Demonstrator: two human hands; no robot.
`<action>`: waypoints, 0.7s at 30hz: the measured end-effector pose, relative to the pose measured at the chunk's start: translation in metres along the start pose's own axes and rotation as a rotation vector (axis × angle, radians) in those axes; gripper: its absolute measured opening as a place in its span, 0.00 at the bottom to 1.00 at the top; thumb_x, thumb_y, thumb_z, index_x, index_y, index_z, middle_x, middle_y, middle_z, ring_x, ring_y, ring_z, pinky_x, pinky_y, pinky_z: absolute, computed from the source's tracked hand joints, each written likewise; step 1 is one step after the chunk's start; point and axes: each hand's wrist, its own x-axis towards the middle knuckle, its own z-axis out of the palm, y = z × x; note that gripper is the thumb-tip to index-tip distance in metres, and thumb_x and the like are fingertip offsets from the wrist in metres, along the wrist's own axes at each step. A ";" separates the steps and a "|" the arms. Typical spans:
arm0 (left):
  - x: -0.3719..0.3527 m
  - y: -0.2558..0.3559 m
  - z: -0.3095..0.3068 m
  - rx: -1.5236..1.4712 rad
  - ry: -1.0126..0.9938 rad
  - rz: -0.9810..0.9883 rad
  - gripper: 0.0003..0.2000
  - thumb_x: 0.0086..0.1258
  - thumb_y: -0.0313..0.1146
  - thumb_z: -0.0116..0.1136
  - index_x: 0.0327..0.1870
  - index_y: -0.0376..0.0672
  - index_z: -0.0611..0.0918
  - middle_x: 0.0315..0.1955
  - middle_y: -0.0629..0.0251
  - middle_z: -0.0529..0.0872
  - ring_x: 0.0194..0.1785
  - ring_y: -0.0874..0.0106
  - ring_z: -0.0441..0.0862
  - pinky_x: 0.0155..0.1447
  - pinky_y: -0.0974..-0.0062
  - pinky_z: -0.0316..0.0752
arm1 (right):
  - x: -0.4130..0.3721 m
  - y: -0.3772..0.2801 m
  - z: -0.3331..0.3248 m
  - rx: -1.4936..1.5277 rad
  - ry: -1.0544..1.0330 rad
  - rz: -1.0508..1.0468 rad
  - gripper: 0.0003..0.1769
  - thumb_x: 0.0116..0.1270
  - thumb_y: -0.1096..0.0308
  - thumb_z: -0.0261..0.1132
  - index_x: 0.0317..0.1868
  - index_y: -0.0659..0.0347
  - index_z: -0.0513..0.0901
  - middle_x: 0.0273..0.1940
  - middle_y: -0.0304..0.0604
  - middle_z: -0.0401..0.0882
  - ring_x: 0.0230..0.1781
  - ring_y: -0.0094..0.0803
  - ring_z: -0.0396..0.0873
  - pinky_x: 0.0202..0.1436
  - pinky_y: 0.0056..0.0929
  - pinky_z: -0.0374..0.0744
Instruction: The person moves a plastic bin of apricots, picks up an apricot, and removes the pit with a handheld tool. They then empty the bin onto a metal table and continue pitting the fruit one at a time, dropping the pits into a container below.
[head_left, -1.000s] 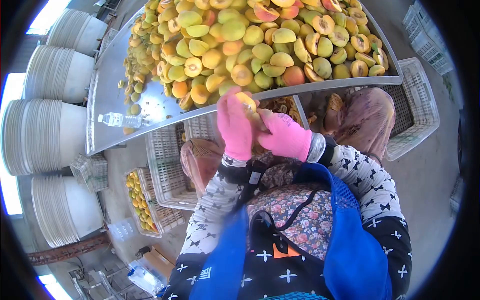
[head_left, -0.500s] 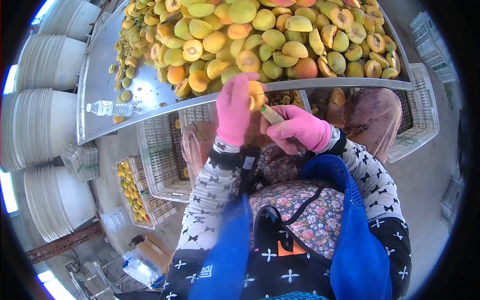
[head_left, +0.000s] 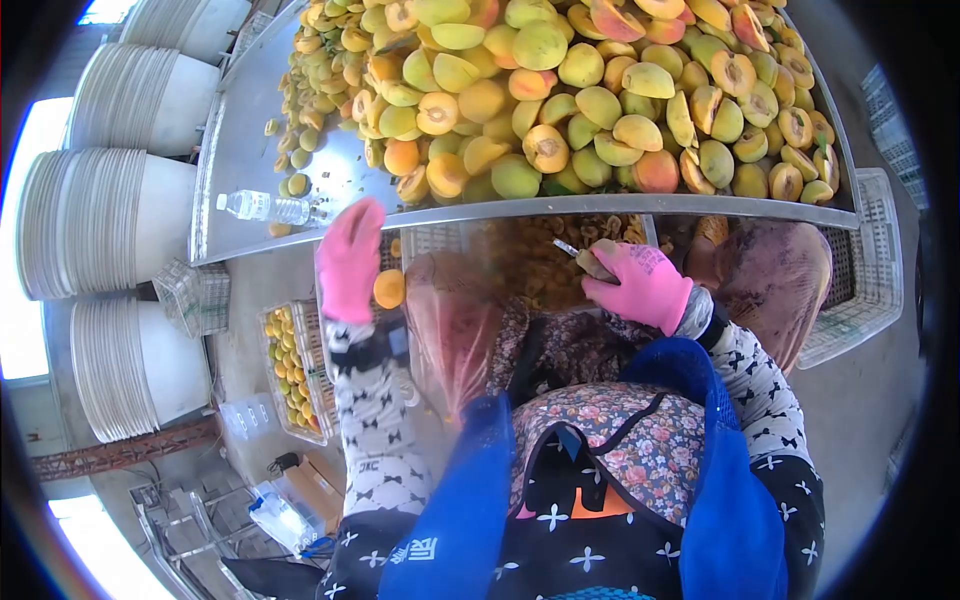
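My left hand [head_left: 350, 262], in a pink glove, is over the left side below the table edge, with its fingers stretched out. Just beside its palm is an orange-yellow peach half [head_left: 389, 289], apart from the fingers, above a crate. My right hand [head_left: 640, 285], also pink-gloved, is closed around a small knife [head_left: 566, 247] whose short metal blade points left. Its handle is mostly covered by the fingers. Halved peaches [head_left: 545, 148], green, yellow and reddish, are heaped on the metal table [head_left: 500, 212] in front of me.
A bin of brown scraps [head_left: 545, 265] stands under the table edge, between my knees. A plastic bottle [head_left: 263, 207] lies on the table's left. A fruit-filled crate [head_left: 290, 370] sits on the floor, near stacked white basins [head_left: 140, 370]. Another crate [head_left: 870, 270] is at right.
My left hand has moved left and down from the knife with the peach half and let it go. My right hand has shifted slightly right, still holding the knife.
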 end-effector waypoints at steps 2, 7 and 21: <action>0.027 0.015 0.034 0.085 -0.053 -0.002 0.24 0.69 0.46 0.61 0.59 0.36 0.80 0.47 0.53 0.85 0.49 0.64 0.83 0.54 0.67 0.76 | 0.003 -0.003 0.002 0.027 0.002 -0.013 0.15 0.63 0.59 0.66 0.40 0.62 0.75 0.30 0.54 0.80 0.35 0.55 0.80 0.37 0.48 0.76; 0.059 -0.017 0.098 0.342 -0.084 0.256 0.28 0.63 0.32 0.68 0.64 0.35 0.74 0.46 0.59 0.84 0.47 0.68 0.83 0.50 0.77 0.78 | -0.006 0.002 0.000 -0.015 0.024 0.008 0.15 0.63 0.59 0.65 0.40 0.61 0.74 0.31 0.54 0.80 0.34 0.55 0.80 0.37 0.48 0.76; -0.060 0.074 0.110 -1.334 -0.260 -0.084 0.18 0.74 0.33 0.55 0.61 0.38 0.72 0.49 0.56 0.79 0.50 0.65 0.81 0.54 0.70 0.79 | 0.025 -0.060 0.009 -0.482 0.312 -0.190 0.21 0.63 0.59 0.64 0.54 0.58 0.75 0.39 0.44 0.79 0.35 0.41 0.81 0.38 0.41 0.76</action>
